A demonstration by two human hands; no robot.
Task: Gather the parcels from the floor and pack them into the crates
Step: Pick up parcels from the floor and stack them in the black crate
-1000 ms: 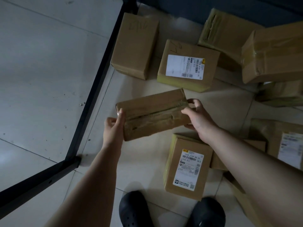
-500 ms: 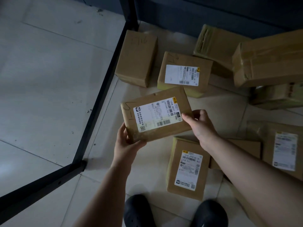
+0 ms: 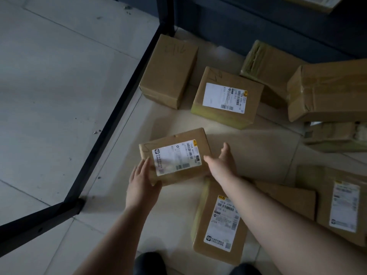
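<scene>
At the bottom edge of the frame two dark shoes (image 3: 151,262) are seen on a pale tiled floor (image 3: 123,231). Two bare forearms reach up from the bottom toward the centre. Just right of them, a labelled parcel (image 3: 218,223) lies flat on the floor. At the centre, a small box (image 3: 174,155) is held label-up between both hands, its long axis running left to right with a slight tilt upward to the right. The left hand (image 3: 142,181) is set at the box's lower left corner, fingers fairly straight along its left edge and the thumb seemingly under the near edge. The right hand (image 3: 220,165) is placed at the box's right end, fingers extended and spread, not curled round it; whether it bears weight or only touches cannot be told. Both hands are equally near the box. Further up, more parcels lie scattered across the upper centre and right. A black frame (image 3: 111,135) runs diagonally through the left half. No crate can be clearly identified, so the direction of the carry cannot be judged.
</scene>
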